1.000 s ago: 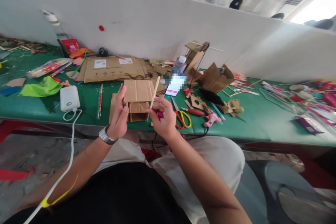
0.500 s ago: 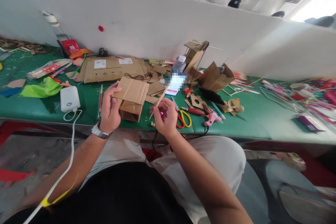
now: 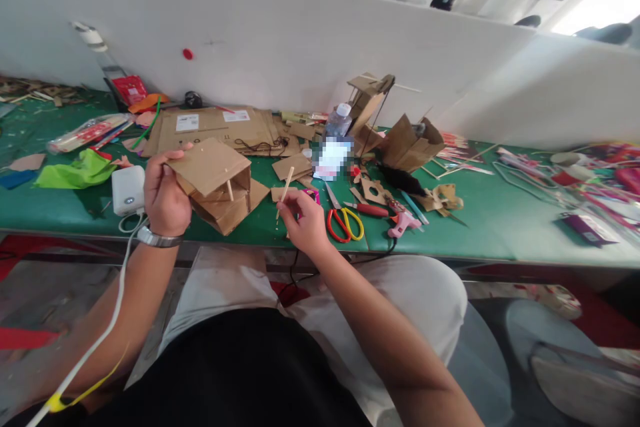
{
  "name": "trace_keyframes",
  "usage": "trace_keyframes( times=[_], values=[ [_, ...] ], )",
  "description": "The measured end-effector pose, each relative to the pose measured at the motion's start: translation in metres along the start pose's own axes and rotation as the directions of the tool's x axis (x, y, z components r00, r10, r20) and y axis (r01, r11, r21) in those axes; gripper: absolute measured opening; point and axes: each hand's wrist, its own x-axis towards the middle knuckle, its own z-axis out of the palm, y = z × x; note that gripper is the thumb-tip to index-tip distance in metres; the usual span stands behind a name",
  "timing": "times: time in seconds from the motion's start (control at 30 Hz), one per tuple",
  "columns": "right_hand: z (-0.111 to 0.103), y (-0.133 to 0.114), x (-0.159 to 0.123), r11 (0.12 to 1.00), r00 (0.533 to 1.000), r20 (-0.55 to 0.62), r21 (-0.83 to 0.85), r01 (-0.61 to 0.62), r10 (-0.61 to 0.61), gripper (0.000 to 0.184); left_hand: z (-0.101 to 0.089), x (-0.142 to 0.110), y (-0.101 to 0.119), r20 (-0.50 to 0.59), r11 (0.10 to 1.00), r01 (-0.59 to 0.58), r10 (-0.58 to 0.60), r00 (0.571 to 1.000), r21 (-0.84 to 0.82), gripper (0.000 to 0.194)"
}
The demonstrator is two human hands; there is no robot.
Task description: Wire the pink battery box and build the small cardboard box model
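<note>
Head view: your left hand grips the cardboard box by its left edge, fingers bent around the side of the top panel. The box sits tilted in front of you over the near part of the green bench; whether its base touches the surface, you cannot tell. A short wooden peg shows under the top panel, at the open side. Your right hand pinches a thin wooden stick between thumb and fingers, its upper end leaning away from you, well apart from the box. Just beside that hand, on its right, lie scissors with one red and one yellow handle, then a red-handled tool and a pink glue gun. A white power bank is near your left hand, and the lit phone is beyond your right.
</note>
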Motion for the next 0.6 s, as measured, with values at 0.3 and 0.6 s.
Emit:
trace_keyframes(
  times=[0.3, 0.6],
  values=[
    [0.003, 0.013, 0.004, 0.989, 0.989, 0.044, -0.042, -0.139, 0.141, 0.022, -0.018, 0.008, -0.016, -0.009, 0.994, 0.0, -0.001, 1.0, -0.11, 0.029],
    [0.004, 0.019, 0.007, 0.967, 0.971, 0.082, -0.141, -0.21, 0.223, 0.035, -0.032, -0.032, -0.019, -0.204, 0.934, -0.157, 0.23, 0.951, 0.322, 0.033]
  ],
)
